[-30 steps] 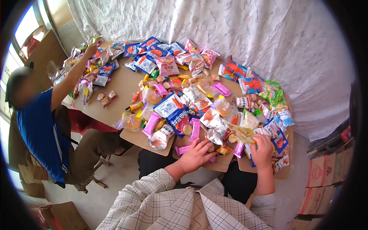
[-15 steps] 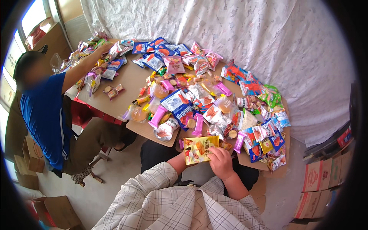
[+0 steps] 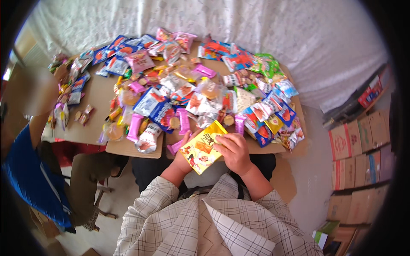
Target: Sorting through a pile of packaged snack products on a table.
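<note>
A yellow snack packet (image 3: 200, 150) with a picture of food and a cartoon figure on its front is held tilted over my lap, at the near edge of the table. My left hand (image 3: 181, 160) grips its left side from behind, most of the fingers hidden by it. Against the upper right edge, my right hand (image 3: 235, 153) is closed with thumb and fingers on the packet. Just beyond lie pink wrapped bars (image 3: 183, 121), a large blue snack bag (image 3: 156, 109) and a silvery white packet (image 3: 149, 138).
The brown cardboard-topped table (image 3: 96, 126) bears heaps of snacks, among them red-and-blue bags (image 3: 239, 58) and green bags (image 3: 267, 66). A co-worker in a blue shirt (image 3: 30, 170) sits at left. Cardboard boxes (image 3: 363, 168) are stacked at right; a white curtain (image 3: 256, 21) hangs behind.
The view has swung right, so the table and co-worker appear farther left. The yellow packet, level before, now leans with its upper edge to the right; both my hands still hold it.
</note>
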{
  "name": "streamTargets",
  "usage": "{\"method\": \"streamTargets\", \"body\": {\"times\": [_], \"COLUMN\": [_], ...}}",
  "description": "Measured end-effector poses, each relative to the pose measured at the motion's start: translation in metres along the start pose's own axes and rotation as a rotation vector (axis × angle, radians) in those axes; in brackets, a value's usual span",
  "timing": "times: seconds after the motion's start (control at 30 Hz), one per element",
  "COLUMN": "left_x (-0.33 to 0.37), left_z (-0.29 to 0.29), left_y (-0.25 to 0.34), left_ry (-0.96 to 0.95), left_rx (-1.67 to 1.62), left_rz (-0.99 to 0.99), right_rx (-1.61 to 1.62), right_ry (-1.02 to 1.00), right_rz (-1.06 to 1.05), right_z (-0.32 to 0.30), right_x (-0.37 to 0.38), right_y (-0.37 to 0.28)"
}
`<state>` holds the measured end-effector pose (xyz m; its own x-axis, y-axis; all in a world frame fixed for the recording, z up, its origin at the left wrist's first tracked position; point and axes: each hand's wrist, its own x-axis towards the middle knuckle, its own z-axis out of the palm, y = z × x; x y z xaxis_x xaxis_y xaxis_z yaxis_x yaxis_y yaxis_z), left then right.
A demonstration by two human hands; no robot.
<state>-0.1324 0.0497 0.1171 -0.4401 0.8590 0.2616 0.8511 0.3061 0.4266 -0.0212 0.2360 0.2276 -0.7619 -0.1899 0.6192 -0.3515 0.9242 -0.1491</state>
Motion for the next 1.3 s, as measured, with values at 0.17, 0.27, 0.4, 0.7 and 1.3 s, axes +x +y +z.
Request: {"method": "streamTargets", "body": {"times": [0.17, 0.27, 0.4, 0.7, 1.3], "left_x": [0.010, 0.011, 0.013, 0.015, 0.019], "left_z": [-0.026, -0.031, -0.035, -0.036, -0.027], "left_y": [0.010, 0.018, 0.023, 0.025, 0.022], "left_ry": [0.008, 0.118, 0.132, 0.134, 0.169], "left_rx": [0.157, 0.141, 0.129, 0.123, 0.208], "left_rz": [0.035, 0.077, 0.067, 0.057, 0.063], "right_rx": [-0.119, -0.232, -0.290, -0.292, -0.230], "right_ry": [0.145, 0.220, 0.155, -0.069, 0.063], "right_rz": [0.091, 0.177, 0.372, 0.500, 0.646], "right_z": [-0.023, -0.037, -0.042, -0.031, -0.079], "right_x": [0.005, 0.003, -0.005, -0.031, -0.089], "right_y": [0.028, 0.052, 0.081, 0.101, 0.131]}}
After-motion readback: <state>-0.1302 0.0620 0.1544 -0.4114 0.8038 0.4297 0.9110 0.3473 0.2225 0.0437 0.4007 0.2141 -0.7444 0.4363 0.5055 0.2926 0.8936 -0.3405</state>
